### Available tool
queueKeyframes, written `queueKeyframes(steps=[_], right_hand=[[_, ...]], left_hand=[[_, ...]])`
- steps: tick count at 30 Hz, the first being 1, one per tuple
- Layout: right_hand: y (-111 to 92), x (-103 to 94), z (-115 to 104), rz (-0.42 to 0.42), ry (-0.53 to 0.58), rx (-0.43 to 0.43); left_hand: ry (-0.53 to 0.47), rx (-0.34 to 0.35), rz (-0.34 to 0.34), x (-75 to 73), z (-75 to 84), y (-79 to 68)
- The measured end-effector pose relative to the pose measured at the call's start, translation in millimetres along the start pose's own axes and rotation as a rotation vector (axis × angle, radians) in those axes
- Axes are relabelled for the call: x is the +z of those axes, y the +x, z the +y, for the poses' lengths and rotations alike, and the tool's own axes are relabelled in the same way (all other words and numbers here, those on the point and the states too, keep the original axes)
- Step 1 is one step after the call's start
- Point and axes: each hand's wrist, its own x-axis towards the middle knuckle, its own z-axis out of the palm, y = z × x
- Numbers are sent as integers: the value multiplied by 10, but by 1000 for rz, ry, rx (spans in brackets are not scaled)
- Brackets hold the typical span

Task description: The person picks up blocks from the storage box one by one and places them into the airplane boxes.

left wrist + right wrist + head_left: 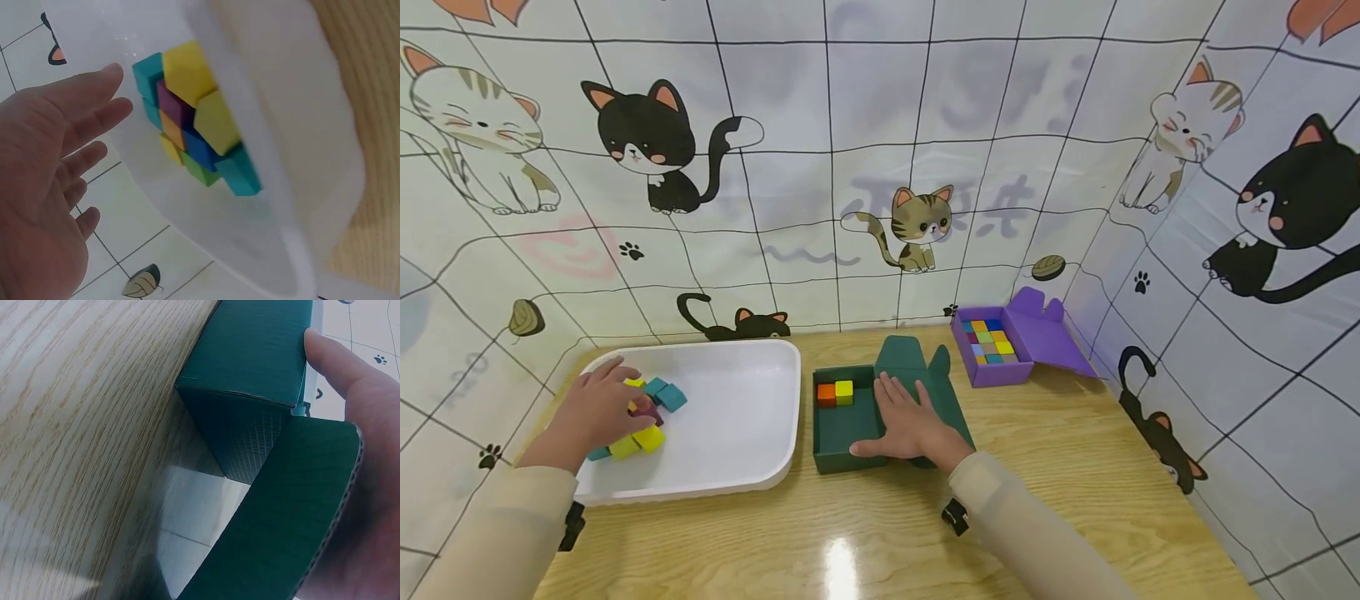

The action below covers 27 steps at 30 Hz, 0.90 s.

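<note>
My left hand [597, 407] hovers over several coloured cubes in the left part of a white tray [730, 417]. In the left wrist view the fingers of the left hand [59, 150] are loosely bent and hold nothing, apart from the yellow cube [187, 72] and the teal cube [240, 172]. With fingers spread, my right hand [910, 423] rests on an opened green cardboard box [850, 461], across its folded-back lid [946, 408]. Inside that box an orange cube [827, 395] and a yellow cube [844, 392] sit side by side at the back left corner.
A purple box [1000, 375] with its lid [1054, 337] folded open stands at the back right, filled with rows of coloured cubes. Cat-printed sheeting [790, 183] walls the wooden table [880, 533] at the back and sides.
</note>
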Motion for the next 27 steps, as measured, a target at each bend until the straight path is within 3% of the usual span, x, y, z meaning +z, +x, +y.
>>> queueKeyframes(steps=[6, 14, 20, 27], right_hand=[[-11, -9, -2, 4, 5, -1], [-17, -10, -6, 4, 8, -8], [-12, 0, -1, -6, -2, -5], [-7, 2, 4, -5, -3, -5]], left_hand=[[-12, -56, -66, 151, -87, -74], [3, -73, -106, 258, -75, -103], [20, -60, -92, 324, -81, -106], [-33, -28, -56, 311, -97, -102]])
